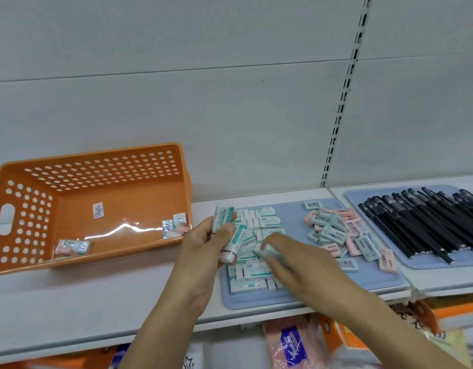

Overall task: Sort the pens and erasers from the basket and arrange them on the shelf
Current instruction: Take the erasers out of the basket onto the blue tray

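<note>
1. The right hand (296, 259), nearest the camera, is pinching one green eraser (263, 250) over the stacked erasers (252, 251) near the shelf (96, 302) front edge.
2. The left hand (206, 246) is gripping several sleeved erasers (224, 218).
3. The orange basket (110, 153) is sitting at the shelf's left end, holding a few leftover erasers (72, 246).
4. The black pens (427, 222) are lying sorted on the right mat (363, 194); sorting looks nearly finished.

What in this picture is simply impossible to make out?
Head view only:
- Print on the erasers and the basket sticker: too small.
- Eraser under the right hand: mostly covered by fingers, blurred.
- Green-and-white eraser rows: partly hidden by both hands; the left hand grips several.
- Pens: cut off at right edge.
- Goods below the shelf: blurred.
</note>
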`<state>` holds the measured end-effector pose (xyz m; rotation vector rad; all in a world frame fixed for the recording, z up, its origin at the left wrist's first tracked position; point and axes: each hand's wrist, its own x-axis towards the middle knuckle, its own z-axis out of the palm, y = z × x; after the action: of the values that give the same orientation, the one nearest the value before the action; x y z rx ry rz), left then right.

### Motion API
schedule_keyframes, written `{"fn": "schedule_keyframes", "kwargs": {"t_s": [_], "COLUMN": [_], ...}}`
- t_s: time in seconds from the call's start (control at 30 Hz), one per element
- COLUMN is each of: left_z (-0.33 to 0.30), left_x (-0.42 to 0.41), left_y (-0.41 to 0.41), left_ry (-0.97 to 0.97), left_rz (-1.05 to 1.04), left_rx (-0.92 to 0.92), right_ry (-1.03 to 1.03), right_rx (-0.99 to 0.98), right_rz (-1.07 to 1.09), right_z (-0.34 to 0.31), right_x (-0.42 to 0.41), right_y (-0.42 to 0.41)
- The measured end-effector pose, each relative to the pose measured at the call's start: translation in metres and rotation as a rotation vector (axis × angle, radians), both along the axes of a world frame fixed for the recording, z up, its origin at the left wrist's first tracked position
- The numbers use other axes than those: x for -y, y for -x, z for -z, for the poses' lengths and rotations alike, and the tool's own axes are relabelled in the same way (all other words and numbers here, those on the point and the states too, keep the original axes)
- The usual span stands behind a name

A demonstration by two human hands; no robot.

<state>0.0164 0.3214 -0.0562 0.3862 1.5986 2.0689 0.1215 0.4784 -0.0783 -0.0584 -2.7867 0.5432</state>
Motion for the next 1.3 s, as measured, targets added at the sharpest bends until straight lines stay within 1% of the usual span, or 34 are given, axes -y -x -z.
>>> {"fn": "schedule_keyframes", "kwargs": {"t_s": [0.07,0.2,0.27,0.33,0.43,0.5,0.57,0.7,0.77,0.83,0.9,0.93,1.03,1.1,1.2,1.27,1.3], "left_z": [0.002,0.007,0.009,0.012,0.017,0.018,0.018,0.021,0.025,0.028,0.033,0.036,0.05,0.053,0.054,0.053,0.053], "left_x": [0.004,0.004,0.005,0.008,0.009,0.004,-0.002,-0.005,-0.005,-0.006,-0.006,-0.005,0.0,0.007,0.015,0.016,0.016], "left_y": [-0.002,-0.004,-0.005,-0.005,-0.008,-0.009,-0.006,0.01,0.011,0.007,0.001,-0.002,-0.006,-0.005,-0.002,-0.002,-0.003], "left_ry": [-0.009,0.007,0.037,0.066,0.147,0.262,0.373,0.679,0.67,0.574,0.509,0.521,0.727,0.791,0.741,0.686,0.656], "left_rz": [0.001,-0.016,-0.024,-0.02,0.051,0.098,0.085,0.005,-0.035,-0.095,-0.086,-0.037,0.118,0.162,0.219,0.26,0.269], "left_rx": [0.013,0.001,-0.008,-0.014,-0.053,-0.154,-0.272,-0.67,-0.748,-0.813,-0.943,-1.016,-1.328,-1.338,-1.274,-1.132,-1.051], "right_ry": [-0.102,-0.275,-0.26,-0.209,-0.215,-0.195,-0.198,-0.27,-0.259,-0.266,-0.313,-0.326,-0.288,-0.222,-0.099,-0.037,-0.037], "right_rx": [0.07,0.04,0.016,0.015,0.117,0.17,0.218,0.218,0.155,0.067,0.03,0.04,0.082,0.046,-0.004,0.001,-0.008], "right_rz": [-0.05,-0.056,-0.008,0.104,0.197,0.19,0.174,0.193,0.189,0.169,0.1,0.055,-0.003,-0.007,-0.073,-0.106,-0.103], "right_z": [0.0,-0.004,-0.005,-0.005,-0.004,-0.005,-0.008,-0.013,-0.012,-0.009,-0.004,0.0,0.009,0.008,0.003,0.002,0.003], "right_x": [0.006,0.014,0.013,0.004,-0.014,-0.022,-0.026,-0.032,-0.031,-0.026,-0.019,-0.017,-0.021,-0.025,-0.024,-0.017,-0.012], "right_y": [0.011,0.036,0.041,0.039,0.032,0.03,0.028,0.024,0.021,0.017,0.011,0.009,0.003,0.0,-0.003,0.0,0.002]}}
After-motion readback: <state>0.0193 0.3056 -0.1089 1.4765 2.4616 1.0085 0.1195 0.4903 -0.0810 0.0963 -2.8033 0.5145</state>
